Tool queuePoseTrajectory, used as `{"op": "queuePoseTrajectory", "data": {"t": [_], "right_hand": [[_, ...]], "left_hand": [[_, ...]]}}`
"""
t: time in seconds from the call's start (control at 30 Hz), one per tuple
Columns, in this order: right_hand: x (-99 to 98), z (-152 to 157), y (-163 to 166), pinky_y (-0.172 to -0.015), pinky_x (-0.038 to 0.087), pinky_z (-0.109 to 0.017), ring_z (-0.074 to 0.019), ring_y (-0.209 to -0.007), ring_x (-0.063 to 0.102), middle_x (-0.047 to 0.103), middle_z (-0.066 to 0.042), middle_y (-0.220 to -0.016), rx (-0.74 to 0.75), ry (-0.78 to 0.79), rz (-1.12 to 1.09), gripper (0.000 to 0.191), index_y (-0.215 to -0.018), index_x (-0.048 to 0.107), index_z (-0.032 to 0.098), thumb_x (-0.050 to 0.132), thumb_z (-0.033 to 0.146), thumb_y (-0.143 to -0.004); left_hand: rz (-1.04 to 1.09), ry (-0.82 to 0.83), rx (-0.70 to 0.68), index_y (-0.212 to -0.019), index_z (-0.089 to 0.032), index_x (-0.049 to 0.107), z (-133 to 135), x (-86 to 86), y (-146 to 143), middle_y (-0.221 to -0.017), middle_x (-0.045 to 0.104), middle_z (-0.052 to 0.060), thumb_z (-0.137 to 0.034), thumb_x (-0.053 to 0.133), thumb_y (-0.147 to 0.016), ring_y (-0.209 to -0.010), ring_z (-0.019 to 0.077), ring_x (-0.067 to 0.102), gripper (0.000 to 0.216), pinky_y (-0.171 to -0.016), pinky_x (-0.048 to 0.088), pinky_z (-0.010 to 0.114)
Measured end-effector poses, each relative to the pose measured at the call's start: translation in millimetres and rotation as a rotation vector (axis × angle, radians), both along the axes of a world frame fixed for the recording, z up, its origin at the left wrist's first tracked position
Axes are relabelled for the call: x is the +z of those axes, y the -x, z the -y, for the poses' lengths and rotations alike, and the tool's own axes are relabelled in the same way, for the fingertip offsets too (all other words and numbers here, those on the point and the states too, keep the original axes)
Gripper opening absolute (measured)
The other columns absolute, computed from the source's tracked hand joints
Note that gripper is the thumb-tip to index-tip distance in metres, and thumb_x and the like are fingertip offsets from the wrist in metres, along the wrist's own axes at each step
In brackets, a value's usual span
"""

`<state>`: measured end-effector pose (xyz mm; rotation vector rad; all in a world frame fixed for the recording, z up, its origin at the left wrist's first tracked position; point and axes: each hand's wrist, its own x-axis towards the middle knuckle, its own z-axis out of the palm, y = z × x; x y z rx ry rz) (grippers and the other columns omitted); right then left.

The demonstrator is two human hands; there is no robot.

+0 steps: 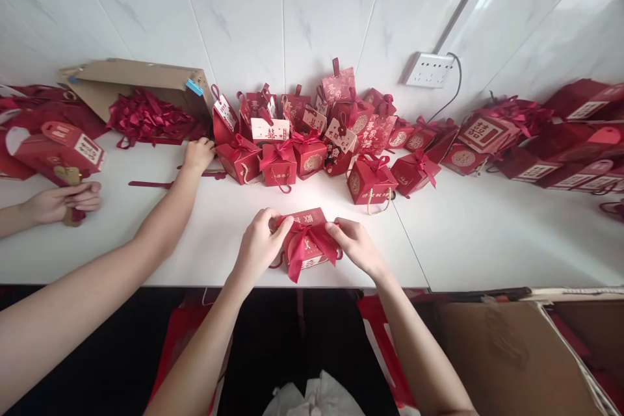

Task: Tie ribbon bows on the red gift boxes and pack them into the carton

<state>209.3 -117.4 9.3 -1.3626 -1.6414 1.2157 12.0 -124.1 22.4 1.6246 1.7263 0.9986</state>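
Note:
A small red gift box (306,246) with a red ribbon bow sits near the front edge of the white table (487,234). My left hand (260,240) pinches the ribbon on the box's left side, fingers closed. My right hand (357,246) pinches the ribbon on the right side, fingers closed too. The bow's tails hang down over the front of the box.
Several finished red boxes (312,136) stand along the tiled wall. Another person's arm reaches from the left; that hand (197,156) touches a ribbon strip, and a second hand (63,201) holds a box. An open cardboard box of ribbons (146,110) lies back left, a carton (511,351) stands front right.

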Motion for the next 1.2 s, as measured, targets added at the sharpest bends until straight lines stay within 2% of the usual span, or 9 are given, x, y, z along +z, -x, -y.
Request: {"op": "queuePoseTrajectory", "data": {"t": [0.17, 0.27, 0.43, 0.53, 0.7, 0.87, 1.0, 1.1, 1.2], "right_hand": [[-2.1, 12.1, 1.9, -0.048, 0.030, -0.023, -0.0079, -0.046, 0.037, 0.041, 0.006, -0.049, 0.077, 0.035, -0.252, 0.042, -0.060, 0.039, 0.019, 0.047, 0.052, -0.085], [-6.4, 20.2, 4.6, -0.046, 0.029, -0.023, -0.0075, -0.043, 0.035, 0.038, 0.007, -0.045, -0.004, 0.069, -0.356, 0.043, -0.057, 0.037, 0.020, 0.048, 0.051, -0.084], [-13.1, 24.7, 12.3, -0.043, 0.024, -0.021, -0.0061, -0.043, 0.027, 0.030, 0.007, -0.047, -0.130, 0.116, -0.454, 0.047, -0.053, 0.033, 0.021, 0.054, 0.053, -0.079], [-17.7, 24.1, 13.8, -0.041, 0.019, -0.021, -0.0052, -0.042, 0.020, 0.025, 0.008, -0.047, -0.173, 0.140, -0.509, 0.048, -0.052, 0.030, 0.020, 0.055, 0.052, -0.078], [-28.2, 23.5, 12.4, -0.040, 0.018, -0.022, -0.0049, -0.042, 0.017, 0.021, 0.008, -0.047, -0.189, 0.192, -0.608, 0.049, -0.050, 0.030, 0.020, 0.057, 0.050, -0.079], [-37.7, 22.2, 14.8, -0.039, 0.018, -0.022, -0.0049, -0.040, 0.016, 0.022, 0.008, -0.046, -0.235, 0.218, -0.614, 0.051, -0.049, 0.027, 0.020, 0.057, 0.051, -0.078], [-33.2, 21.8, 12.2, -0.038, 0.019, -0.021, -0.0049, -0.040, 0.016, 0.021, 0.008, -0.046, -0.253, 0.210, -0.535, 0.052, -0.050, 0.026, 0.021, 0.054, 0.053, -0.079], [-17.4, 32.7, 1.9, -0.045, 0.033, -0.023, -0.0085, -0.047, 0.036, 0.038, 0.004, -0.053, -0.311, 0.044, -0.257, 0.038, -0.060, 0.042, 0.020, 0.052, 0.049, -0.083], [1.1, 54.8, -4.3, -0.063, 0.044, -0.030, -0.0159, -0.072, 0.050, 0.051, -0.002, -0.078, -0.447, -0.455, 0.056, 0.021, -0.087, 0.053, 0.021, 0.058, 0.040, -0.082]], "left_hand": [[0.212, -0.076, 0.009, -0.070, -0.019, 0.048, 15.8, -8.9, -5.1, -0.074, 0.056, 0.000, -0.040, 0.053, -0.081, -0.072, 0.0147, 0.059, 0.024, -0.067, 0.047, 0.024], [0.230, -0.094, 0.065, -0.070, -0.019, 0.049, 24.5, -11.1, -8.1, -0.076, 0.055, 0.000, -0.038, 0.055, -0.080, -0.072, 0.0136, 0.057, 0.022, -0.067, 0.046, 0.023], [0.383, 0.033, 0.122, -0.066, -0.019, 0.046, 29.5, -22.2, -14.7, -0.058, 0.039, -0.005, -0.040, 0.054, -0.082, -0.052, 0.0086, 0.037, 0.027, -0.048, 0.034, 0.019], [0.554, 0.013, 0.146, -0.066, -0.019, 0.045, 31.3, -32.5, -18.4, -0.059, 0.036, -0.005, -0.038, 0.053, -0.082, -0.053, 0.0084, 0.034, 0.027, -0.048, 0.032, 0.018], [0.668, 0.015, 0.155, -0.067, -0.019, 0.043, 32.5, -41.2, -19.4, -0.063, 0.038, -0.004, -0.033, 0.054, -0.081, -0.057, 0.0090, 0.036, 0.023, -0.052, 0.035, 0.019], [0.695, 0.077, 0.127, -0.067, -0.019, 0.040, 31.6, -42.0, -20.4, -0.065, 0.039, -0.002, -0.036, 0.051, -0.081, -0.060, 0.0105, 0.040, 0.025, -0.055, 0.039, 0.021], [0.648, 0.088, 0.091, -0.065, -0.019, 0.037, 32.0, -39.5, -15.5, -0.063, 0.037, -0.003, -0.036, 0.050, -0.082, -0.057, 0.0099, 0.038, 0.027, -0.052, 0.036, 0.021], [0.479, 0.084, -0.012, -0.069, -0.020, 0.041, 30.8, -31.1, -3.4, -0.064, 0.037, -0.003, -0.033, 0.055, -0.080, -0.057, 0.0097, 0.039, 0.022, -0.052, 0.037, 0.022], [0.299, -0.126, -0.079, -0.092, -0.021, 0.052, 23.6, -15.6, 6.7, -0.082, 0.049, 0.000, -0.026, 0.060, -0.075, -0.074, 0.0140, 0.049, 0.019, -0.069, 0.044, 0.027]]}}
